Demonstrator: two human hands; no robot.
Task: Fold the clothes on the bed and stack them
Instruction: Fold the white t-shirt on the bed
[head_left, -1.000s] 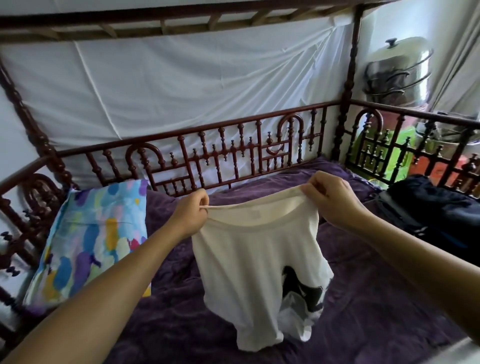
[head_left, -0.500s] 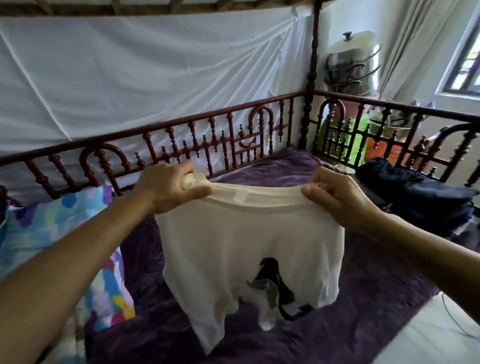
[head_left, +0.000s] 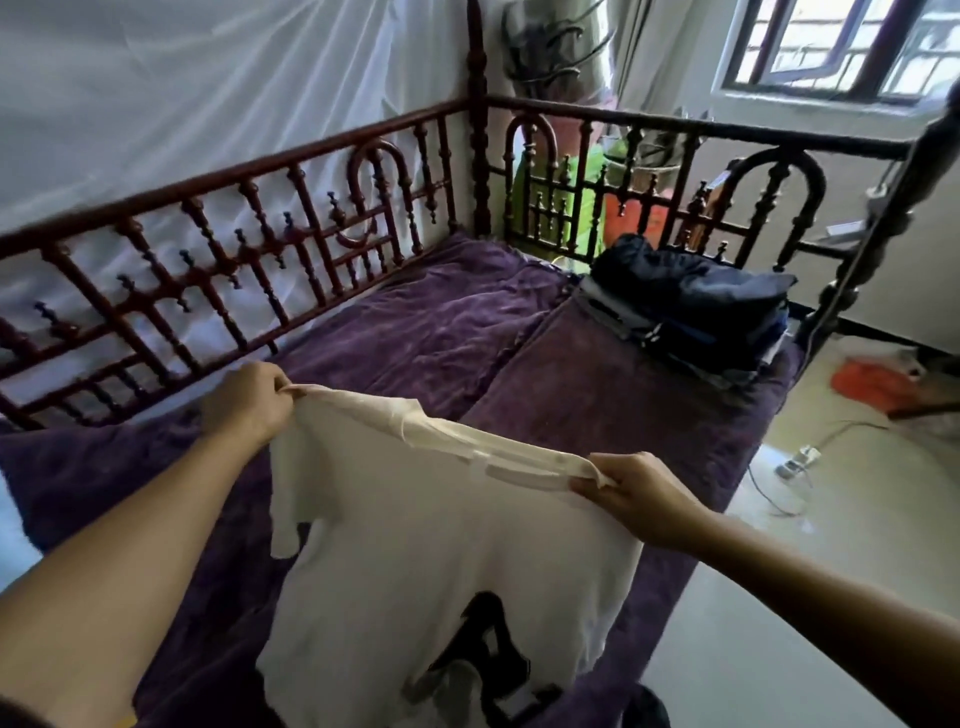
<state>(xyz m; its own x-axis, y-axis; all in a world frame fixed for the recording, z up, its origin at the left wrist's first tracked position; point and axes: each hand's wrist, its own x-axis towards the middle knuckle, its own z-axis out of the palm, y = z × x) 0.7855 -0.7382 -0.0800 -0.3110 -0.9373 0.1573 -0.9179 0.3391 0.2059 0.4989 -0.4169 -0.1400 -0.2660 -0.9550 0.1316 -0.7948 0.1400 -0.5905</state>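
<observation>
A cream T-shirt (head_left: 415, 545) with a black print low on its front hangs spread out above the bed. My left hand (head_left: 249, 402) grips its upper left shoulder edge. My right hand (head_left: 636, 493) pinches the upper right shoulder edge, lower and nearer to me. The collar edge stretches taut between the two hands, and one short sleeve dangles at the left. A stack of folded dark clothes (head_left: 685, 306) sits at the bed's far right corner, well beyond the right hand.
The bed has a purple cover (head_left: 441, 332) and a dark carved wooden rail (head_left: 260, 249) along its far side and foot end. A white sheet hangs behind the rail. Right of the bed lies pale floor with an orange object (head_left: 872, 384) and a white cable (head_left: 800, 457).
The view has swung to the right and the patterned pillow has left it. The shirt is spread wider, with my right hand lower and nearer, and the clothes stack is in fuller view.
</observation>
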